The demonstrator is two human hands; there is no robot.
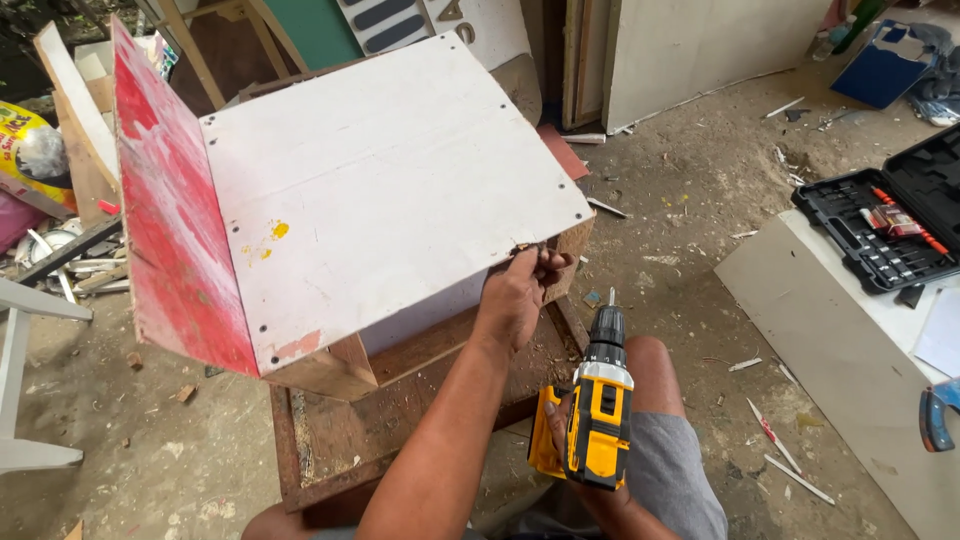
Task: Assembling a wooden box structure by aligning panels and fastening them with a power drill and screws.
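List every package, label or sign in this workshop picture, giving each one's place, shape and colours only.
Yellow bag: far left edge, crumpled, yellow with red print.
Sign board: top centre behind the box, white panel with dark rounded shapes.
Small packet: inside the open black tool case, right, reddish.

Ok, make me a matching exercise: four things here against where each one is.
Things:
1. drill
2. bit case
3. red panel
4. left hand

Places:
A. open on the floor at far right
B. at the white panel's lower right corner
C. in the right hand, over the knee
D. on the box's left side

Pairs: 1-C, 2-A, 3-D, 4-B
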